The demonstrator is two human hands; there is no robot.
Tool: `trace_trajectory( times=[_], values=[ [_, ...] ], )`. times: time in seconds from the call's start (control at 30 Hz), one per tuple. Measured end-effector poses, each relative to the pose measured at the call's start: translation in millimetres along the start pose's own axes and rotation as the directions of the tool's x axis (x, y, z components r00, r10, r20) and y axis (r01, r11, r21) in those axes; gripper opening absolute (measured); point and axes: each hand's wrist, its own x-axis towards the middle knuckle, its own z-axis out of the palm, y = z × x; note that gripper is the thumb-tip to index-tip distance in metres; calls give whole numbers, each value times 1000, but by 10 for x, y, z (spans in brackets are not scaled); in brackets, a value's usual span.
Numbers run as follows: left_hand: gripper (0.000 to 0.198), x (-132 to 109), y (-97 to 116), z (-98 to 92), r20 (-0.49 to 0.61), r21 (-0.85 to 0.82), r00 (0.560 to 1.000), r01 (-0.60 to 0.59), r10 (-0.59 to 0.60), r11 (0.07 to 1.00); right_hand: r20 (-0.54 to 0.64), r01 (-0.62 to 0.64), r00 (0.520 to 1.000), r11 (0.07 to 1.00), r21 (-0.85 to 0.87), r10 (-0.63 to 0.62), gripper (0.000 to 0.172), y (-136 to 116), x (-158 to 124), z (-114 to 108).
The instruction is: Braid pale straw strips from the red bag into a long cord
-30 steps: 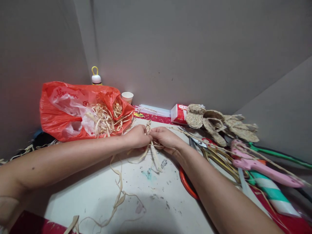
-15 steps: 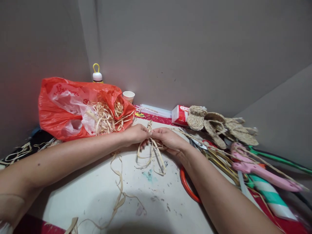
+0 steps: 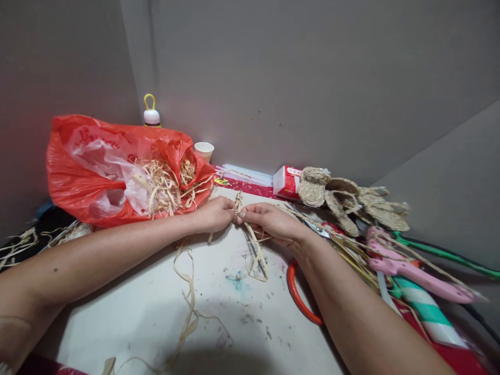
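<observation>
Both hands meet over the far middle of the white tabletop, pinching a braid of pale straw strips (image 3: 238,198). My left hand (image 3: 219,213) is closed at the braid's near end from the left. From the right, my right hand (image 3: 269,221) grips it between thumb and forefinger. The braided part sticks up beyond the fingertips. Loose straw strips (image 3: 255,252) hang from under my right hand toward me. Exactly which strand each hand pinches is hidden by the fingers. A long loose straw strip (image 3: 190,307) lies on the table nearer to me.
At left sits a red plastic bag (image 3: 89,172) holding straw, with a bottle (image 3: 151,115) and paper cup (image 3: 204,150) behind. Woven straw pieces (image 3: 312,192), a red-and-white box (image 3: 286,182), a pink glue gun (image 3: 414,276), gold-handled scissors (image 3: 353,258) and an orange ring-shaped handle (image 3: 299,297) lie right.
The strips that looped below my left hand have drawn out of sight; the strands by my right hand hang closer together. The whole view has shifted slightly.
</observation>
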Motion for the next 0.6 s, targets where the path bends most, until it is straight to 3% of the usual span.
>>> trace_trajectory(
  times=[0.3,0.5,0.6],
  values=[
    [28,36,14,-68,22,46,998,-57,56,997,13,0,1000,1000,-26,0,25,-7,-17,-21],
    [22,21,173,-107,29,42,985,166,-168,985,27,-12,1000,999,-35,13,25,11,-3,-16],
    [25,44,188,-88,10,10,984,180,-180,984,20,-8,1000,999,-37,9,25,1,-11,-8]
  ],
)
